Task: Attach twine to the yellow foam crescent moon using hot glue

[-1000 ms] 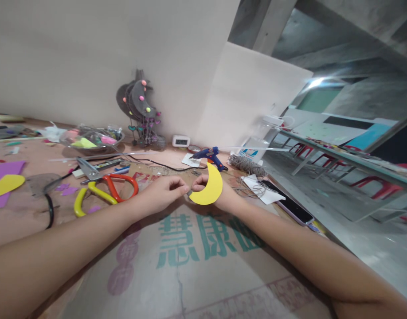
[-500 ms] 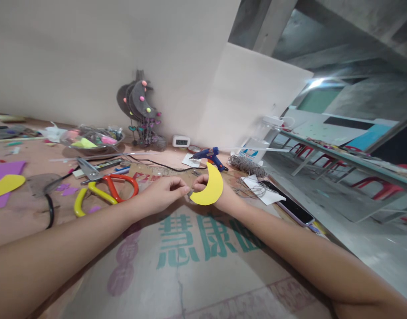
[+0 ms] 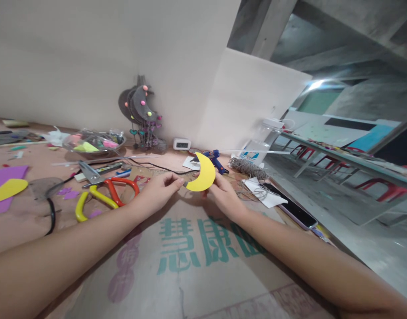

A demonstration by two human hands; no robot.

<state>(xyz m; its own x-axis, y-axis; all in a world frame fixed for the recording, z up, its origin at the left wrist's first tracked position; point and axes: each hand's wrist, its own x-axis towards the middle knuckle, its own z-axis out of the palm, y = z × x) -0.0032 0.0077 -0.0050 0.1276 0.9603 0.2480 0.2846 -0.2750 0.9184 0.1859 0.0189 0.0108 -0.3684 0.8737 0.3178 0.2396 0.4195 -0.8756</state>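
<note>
A flat yellow crescent moon (image 3: pixel 206 175), seemingly cut from foam sheet, is held up above the cardboard (image 3: pixel 150 283). My left hand (image 3: pixel 163 190) pinches at its lower left tip, where a small greyish bit shows between the thumb and finger. My right hand (image 3: pixel 223 195) grips the crescent at its right edge, its fingers partly behind it. Just behind the crescent lies a blue glue gun (image 3: pixel 218 161), partly hidden. To the left of my left hand rest scissors with red and yellow handles (image 3: pixel 105 197).
Grey yarn (image 3: pixel 248 167), white paper (image 3: pixel 265 192) and a phone (image 3: pixel 298 210) lie on the right. At the back stand a decorated grey moon ornament (image 3: pixel 142 106), a small clock (image 3: pixel 181 144) and a clear bowl of bits (image 3: pixel 93 153). Purple foam (image 3: pixel 15 175) lies at far left.
The yellow crescent has moved slightly left and up. My right hand has shifted from behind the crescent to its right edge; my left hand stays at the lower tip.
</note>
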